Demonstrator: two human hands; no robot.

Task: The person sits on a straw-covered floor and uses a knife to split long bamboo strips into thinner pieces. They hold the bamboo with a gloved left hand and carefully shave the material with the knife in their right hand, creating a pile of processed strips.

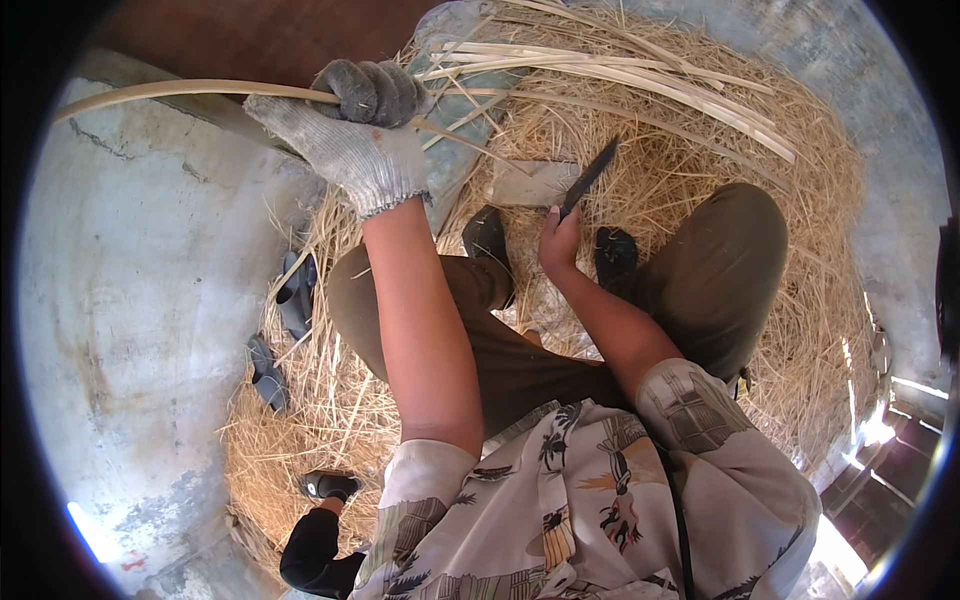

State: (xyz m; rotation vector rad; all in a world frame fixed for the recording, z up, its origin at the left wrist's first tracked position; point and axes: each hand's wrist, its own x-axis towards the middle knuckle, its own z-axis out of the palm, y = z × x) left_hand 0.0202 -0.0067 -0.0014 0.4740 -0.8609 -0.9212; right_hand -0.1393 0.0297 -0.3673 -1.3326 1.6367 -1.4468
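Shirt (600, 490) foremost, your gloved left hand (362, 130) grips a strip (180, 88), your right hand (558, 240) a knife (590, 178) — best stroked away from you.

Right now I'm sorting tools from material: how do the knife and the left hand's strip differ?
The knife is dark; the strip is pale tan. The knife is short, the strip much longer. The knife is in the bare right hand, the strip in the gloved left hand. Both are slender.
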